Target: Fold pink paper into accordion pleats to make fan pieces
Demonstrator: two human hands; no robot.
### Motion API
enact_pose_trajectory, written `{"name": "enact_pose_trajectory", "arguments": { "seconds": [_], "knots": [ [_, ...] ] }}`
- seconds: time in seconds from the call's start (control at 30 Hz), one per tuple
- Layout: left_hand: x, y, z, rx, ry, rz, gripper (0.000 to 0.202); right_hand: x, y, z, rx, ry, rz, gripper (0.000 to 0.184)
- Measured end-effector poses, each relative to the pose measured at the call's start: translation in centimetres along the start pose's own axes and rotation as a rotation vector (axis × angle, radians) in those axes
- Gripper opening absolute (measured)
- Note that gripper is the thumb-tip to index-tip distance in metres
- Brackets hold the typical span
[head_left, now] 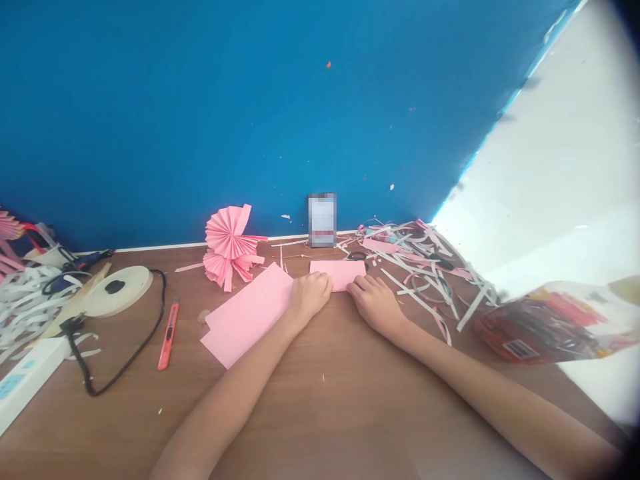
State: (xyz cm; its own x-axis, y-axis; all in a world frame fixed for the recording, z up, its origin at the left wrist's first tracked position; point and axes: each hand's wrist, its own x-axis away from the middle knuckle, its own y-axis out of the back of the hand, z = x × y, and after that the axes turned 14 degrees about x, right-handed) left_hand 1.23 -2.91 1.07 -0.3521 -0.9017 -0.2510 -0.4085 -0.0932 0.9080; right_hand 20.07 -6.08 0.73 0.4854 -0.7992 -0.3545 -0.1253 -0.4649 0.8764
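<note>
A small pink sheet of paper (338, 269) lies on the table in front of me, with both hands at its near edge. My left hand (311, 295) is closed on its left corner, fingers curled. At the right corner, my right hand (376, 301) grips the paper with bent fingers; the thumbs are mostly hidden. Beneath and beside my left wrist rest larger pink sheets (245, 317), overlapping one another. Pleated pink paper fans (231, 233) stand behind these sheets, near the wall.
A phone (323, 220) leans against the blue wall. Paper strips (425, 257) are heaped at back right, near a plastic package (535, 327). Leftward are a red box cutter (169, 333), a round white device (120, 291) with black cord, a power strip (30, 380) and white shreds (30, 300).
</note>
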Motion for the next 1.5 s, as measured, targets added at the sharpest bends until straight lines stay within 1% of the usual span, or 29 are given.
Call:
{"name": "enact_pose_trajectory", "arguments": {
  "seconds": [0.1, 0.17, 0.27, 0.37, 0.43, 0.53, 0.6, 0.67, 0.77, 0.8, 0.87, 0.93, 0.97, 1.07, 1.13, 1.2, 1.23, 1.33, 1.4, 1.5],
  "knots": [
    [0.4, 0.1, 0.1, 0.023, -0.088, -0.1, 0.042, 0.0, 0.0, -0.2, -0.1, -0.069, -0.007, 0.022],
    [0.6, 0.1, 0.1, 0.029, -0.167, -0.118, 0.045, 0.0, -0.1, -0.3, -0.19, -0.12, -0.017, 0.026],
    [0.7, -0.2, 0.0, 0.058, -0.241, -0.052, 0.048, 0.2, -0.2, -0.5, -0.278, -0.203, -0.055, 0.029],
    [0.6, -0.2, -0.2, 0.09, -0.244, 0.023, 0.049, 0.3, -0.2, -0.6, -0.355, -0.261, -0.124, 0.028],
    [0.5, -0.1, -0.3, 0.117, -0.235, 0.045, 0.044, 0.4, -0.2, -0.6, -0.416, -0.246, -0.174, 0.026],
    [0.4, 0.3, -0.3, 0.168, -0.229, 0.055, 0.038, 0.5, -0.1, -0.5, -0.475, -0.165, -0.225, 0.025],
    [0.5, 0.5, -0.2, 0.207, -0.246, 0.078, 0.038, 0.6, 0.1, -0.4, -0.487, -0.107, -0.234, 0.026],
    [0.5, 0.5, -0.1, 0.24, -0.274, 0.075, 0.041, 0.6, 0.2, -0.2, -0.479, -0.05, -0.233, 0.03],
    [0.4, 0.6, 0.0, 0.239, -0.325, 0.003, 0.04, 0.6, 0.2, -0.1, -0.431, 0.047, -0.219, 0.037],
    [0.4, 0.7, 0.0, 0.217, -0.339, -0.022, 0.039, 0.7, 0.1, -0.1, -0.411, 0.071, -0.209, 0.036],
    [0.4, 0.7, 0.0, 0.147, -0.338, -0.069, 0.041, 0.8, -0.2, -0.1, -0.372, 0.083, -0.199, 0.028],
    [0.4, 0.6, 0.0, 0.069, -0.285, -0.134, 0.044, 1.0, -0.5, -0.1, -0.345, 0.042, -0.229, 0.019],
    [0.5, 0.5, 0.0, 0.034, -0.245, -0.174, 0.046, 1.2, -0.6, -0.1, -0.345, 0.009, -0.253, 0.017],
    [0.6, 0.3, 0.0, -0.049, -0.132, -0.275, 0.051, 1.5, -0.8, -0.2, -0.421, -0.115, -0.337, 0.023],
    [0.6, 0.2, 0.0, -0.086, -0.093, -0.297, 0.054, 1.5, -0.7, -0.2, -0.466, -0.191, -0.389, 0.027],
    [0.5, 0.1, 0.0, -0.111, -0.085, -0.285, 0.057, 1.3, -0.5, -0.1, -0.42, -0.229, -0.428, 0.026],
    [0.4, 0.0, 0.0, -0.121, -0.092, -0.267, 0.057, 1.2, -0.4, 0.0, -0.362, -0.222, -0.424, 0.027],
    [0.1, -0.2, 0.1, -0.125, -0.159, -0.155, 0.056, 0.7, -0.1, 0.2, -0.156, -0.101, -0.337, 0.034],
    [-0.1, -0.2, 0.3, -0.091, -0.226, -0.082, 0.053, 0.5, 0.0, 0.2, -0.07, -0.041, -0.272, 0.036],
    [-0.1, -0.2, 0.5, -0.02, -0.309, -0.04, 0.04, 0.4, -0.3, 0.0, -0.029, -0.078, -0.23, 0.034]
  ]
}}
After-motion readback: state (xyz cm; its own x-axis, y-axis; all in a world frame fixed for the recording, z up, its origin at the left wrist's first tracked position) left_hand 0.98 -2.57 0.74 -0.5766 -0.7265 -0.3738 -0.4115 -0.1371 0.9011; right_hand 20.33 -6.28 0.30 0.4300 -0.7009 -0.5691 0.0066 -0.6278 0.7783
